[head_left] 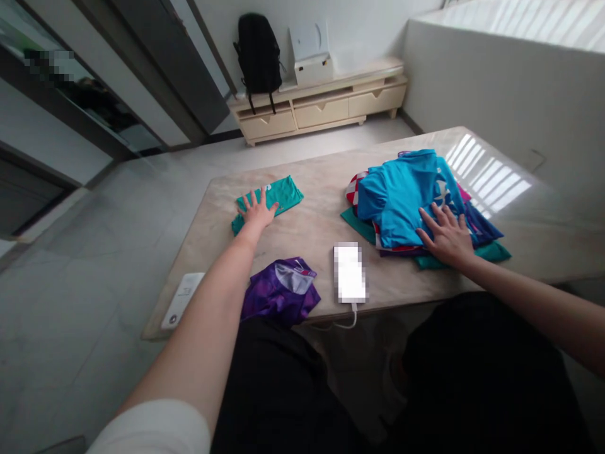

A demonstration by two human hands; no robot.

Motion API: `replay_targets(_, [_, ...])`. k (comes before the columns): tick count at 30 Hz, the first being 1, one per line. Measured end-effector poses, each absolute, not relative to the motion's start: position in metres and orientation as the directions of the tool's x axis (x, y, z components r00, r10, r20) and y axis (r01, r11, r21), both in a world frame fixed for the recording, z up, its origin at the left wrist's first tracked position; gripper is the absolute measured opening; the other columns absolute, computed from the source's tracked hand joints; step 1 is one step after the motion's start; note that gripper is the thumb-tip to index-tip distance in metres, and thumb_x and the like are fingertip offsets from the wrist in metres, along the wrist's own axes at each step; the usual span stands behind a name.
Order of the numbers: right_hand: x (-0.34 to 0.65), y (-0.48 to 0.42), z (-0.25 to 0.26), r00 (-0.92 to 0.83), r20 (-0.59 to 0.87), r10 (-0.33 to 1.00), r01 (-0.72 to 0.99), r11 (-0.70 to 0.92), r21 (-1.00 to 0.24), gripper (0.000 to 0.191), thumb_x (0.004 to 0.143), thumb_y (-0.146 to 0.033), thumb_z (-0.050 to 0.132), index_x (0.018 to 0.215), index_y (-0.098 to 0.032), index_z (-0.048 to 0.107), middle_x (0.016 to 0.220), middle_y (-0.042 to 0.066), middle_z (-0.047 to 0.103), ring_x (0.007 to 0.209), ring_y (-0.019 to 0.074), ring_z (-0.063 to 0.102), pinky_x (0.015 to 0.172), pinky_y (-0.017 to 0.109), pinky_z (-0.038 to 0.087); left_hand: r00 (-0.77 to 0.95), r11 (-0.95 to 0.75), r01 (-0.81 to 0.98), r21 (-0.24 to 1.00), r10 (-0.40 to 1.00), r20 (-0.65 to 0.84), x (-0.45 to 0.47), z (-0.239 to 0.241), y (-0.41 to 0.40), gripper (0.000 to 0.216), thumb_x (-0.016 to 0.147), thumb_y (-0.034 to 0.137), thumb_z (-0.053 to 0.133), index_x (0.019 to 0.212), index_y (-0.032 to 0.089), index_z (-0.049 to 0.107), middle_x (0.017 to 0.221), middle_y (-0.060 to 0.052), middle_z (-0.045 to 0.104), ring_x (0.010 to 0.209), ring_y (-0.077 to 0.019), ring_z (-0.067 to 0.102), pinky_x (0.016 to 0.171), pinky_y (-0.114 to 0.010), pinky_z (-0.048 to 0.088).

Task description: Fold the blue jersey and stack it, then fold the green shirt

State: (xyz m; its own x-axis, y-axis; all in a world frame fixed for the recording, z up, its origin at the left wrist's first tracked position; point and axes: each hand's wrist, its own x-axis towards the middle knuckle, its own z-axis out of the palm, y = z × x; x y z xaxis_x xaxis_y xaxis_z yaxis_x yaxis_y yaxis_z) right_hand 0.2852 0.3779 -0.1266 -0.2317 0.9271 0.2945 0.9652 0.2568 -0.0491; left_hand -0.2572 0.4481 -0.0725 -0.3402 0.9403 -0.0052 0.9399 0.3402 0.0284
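The left hand (258, 215), left of centre in the frame, lies palm down on a folded green cloth (287, 194), its fingers spread apart and pressing flat rather than gripping. The green cloth sits on the left part of the table (326, 208), slanting up toward the right, with a small white mark near its top edge.

The right hand (449, 238), right of centre, also rests palm down with its fingers apart, on the lower right part of a bright blue shirt (397, 189) that bears a white print. The blue shirt tops a pile of clothes in the right half of the frame; a red-and-white checked garment (354, 189) shows at its left edge, and green and dark purple fabric pokes out beneath.

Below the left hand, at the near table edge, lies a crumpled purple garment (271, 299) with a grey inside showing at its neck. Right of it, at lower centre, is a phone-like device (350, 272) with its face blurred out, a white cable (352, 321) running from its lower end. A flat white object (182, 299) lies at the table's lower left corner, partly behind the left forearm. At the top of the frame, a black backpack (258, 57) stands on a low cream cabinet (321, 112) beside a white box (312, 70)
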Motion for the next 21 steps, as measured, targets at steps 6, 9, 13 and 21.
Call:
replay_targets(6, [0.28,0.38,-0.124,-0.208,0.341,0.917,0.966,0.248,-0.077,0.059,0.103,-0.048,0.039,0.16,-0.028,0.04,0.168,0.01,0.032,0.154,0.0362,0.028,0.124,0.059,0.02,-0.374,0.375,0.924,0.079,0.927,-0.03,-0.264,-0.13,0.449,0.074,0.098,0.069,0.028,0.164,0.034,0.025,0.173,-0.01,0.014,0.157,-0.0467,0.002,0.117,-0.078,0.002])
replay_targets(9, [0.278,0.38,-0.124,-0.196,0.343,0.919,0.965,0.242,-0.097,0.058,0.104,-0.046,0.039,0.159,-0.027,0.042,0.167,0.01,0.033,0.154,0.0354,0.028,0.125,0.057,0.018,-0.354,0.351,0.932,0.093,0.935,0.006,-0.268,-0.133,0.449,0.072,0.098,0.068,0.029,0.162,0.035,0.029,0.172,-0.009,0.019,0.157,-0.0456,0.006,0.117,-0.078,0.005])
replay_targets(13, [0.277,0.379,-0.125,-0.189,0.35,0.917,0.964,0.241,-0.112,0.057,0.104,-0.046,0.037,0.157,-0.026,0.045,0.166,0.01,0.035,0.153,0.0347,0.03,0.125,0.055,0.018,-0.35,0.343,0.933,0.105,0.935,0.054,-0.265,-0.127,0.443,0.068,0.1,0.065,0.031,0.159,0.034,0.038,0.17,-0.01,0.027,0.155,-0.0439,0.015,0.117,-0.076,0.01])
replay_targets(21, [0.275,0.377,-0.123,-0.178,0.371,0.911,0.969,0.229,-0.098,0.058,0.101,-0.041,0.039,0.156,-0.025,0.047,0.165,0.008,0.038,0.152,0.0343,0.033,0.123,0.057,0.022,-0.298,0.295,0.954,0.048,0.928,0.224,-0.252,-0.107,0.425,0.059,0.104,0.047,0.024,0.132,0.019,0.067,0.133,-0.02,0.061,0.131,-0.0387,0.049,0.111,-0.055,0.035])
